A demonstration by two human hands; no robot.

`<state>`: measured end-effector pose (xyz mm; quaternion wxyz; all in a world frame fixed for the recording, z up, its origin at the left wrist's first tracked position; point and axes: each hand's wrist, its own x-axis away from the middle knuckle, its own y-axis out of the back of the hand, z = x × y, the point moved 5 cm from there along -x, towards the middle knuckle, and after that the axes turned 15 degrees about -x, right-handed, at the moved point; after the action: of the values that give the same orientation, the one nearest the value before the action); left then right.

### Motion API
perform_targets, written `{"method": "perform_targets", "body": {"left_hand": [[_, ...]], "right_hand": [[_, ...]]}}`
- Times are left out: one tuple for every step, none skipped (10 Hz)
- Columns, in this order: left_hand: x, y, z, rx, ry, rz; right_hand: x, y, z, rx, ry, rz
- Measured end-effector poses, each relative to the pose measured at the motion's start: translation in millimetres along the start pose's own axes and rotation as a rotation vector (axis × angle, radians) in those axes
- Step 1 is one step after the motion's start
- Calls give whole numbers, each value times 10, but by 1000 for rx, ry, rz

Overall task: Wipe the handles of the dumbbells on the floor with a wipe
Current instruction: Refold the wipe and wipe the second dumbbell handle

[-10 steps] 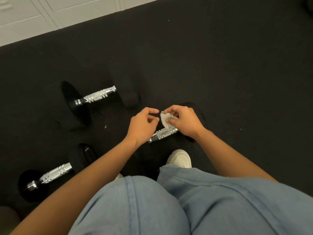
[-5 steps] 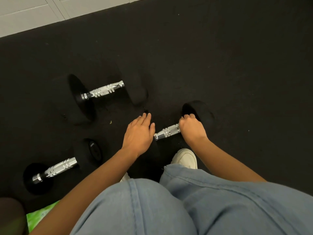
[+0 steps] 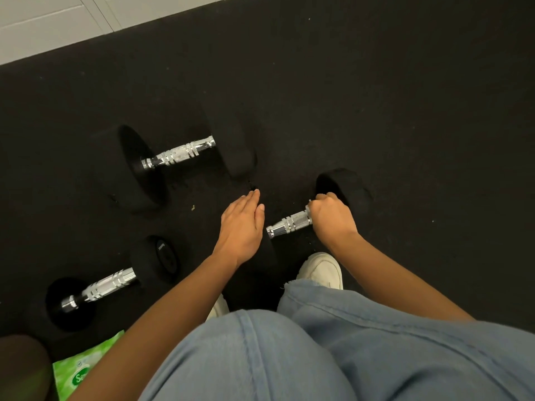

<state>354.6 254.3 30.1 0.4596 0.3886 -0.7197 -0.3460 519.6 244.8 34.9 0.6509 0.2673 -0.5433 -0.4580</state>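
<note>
Three black dumbbells with chrome handles lie on the dark floor. The nearest dumbbell's handle [image 3: 289, 224] runs between my hands. My right hand [image 3: 333, 218] is closed around the right end of that handle, with a sliver of the white wipe [image 3: 309, 209] showing at my fingers. My left hand [image 3: 241, 227] lies flat, fingers together, on that dumbbell's black left weight [image 3: 267, 256]. A larger dumbbell [image 3: 178, 156] lies farther back on the left. A third dumbbell [image 3: 110, 285] lies at the near left.
A green wipes pack [image 3: 78, 369] sits at the bottom left beside a dark rounded object [image 3: 21, 369]. My white shoe [image 3: 321, 270] and blue-jeaned knees fill the near foreground. White cabinet fronts [image 3: 55, 24] border the floor at the top left.
Both hands came down from holding the wipe above the handle. My right hand closed on the handle with the wipe; my left hand settled flat on the left weight.
</note>
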Motion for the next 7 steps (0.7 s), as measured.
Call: {"method": "perform_targets", "body": {"left_hand": [[-10,-9,5,7,11,-8],[-10,-22,8,0,16,-23],[-17,-31,18,4,14,-40],[-26,-38,30,5,18,-45],[-34,-39,41,7,26,-49],[-40,-43,43,14,30,-46],[-37,-47,37,17,27,-50]], "right_hand": [[-58,-33,73,-6,95,27],[-82,-102,216,-33,184,66],[-93,-176,374,-77,279,104],[-93,-271,477,-99,356,181],[-127,-317,464,-140,370,202],[-163,-282,403,-109,336,217],[-202,-247,339,-79,277,185]]}}
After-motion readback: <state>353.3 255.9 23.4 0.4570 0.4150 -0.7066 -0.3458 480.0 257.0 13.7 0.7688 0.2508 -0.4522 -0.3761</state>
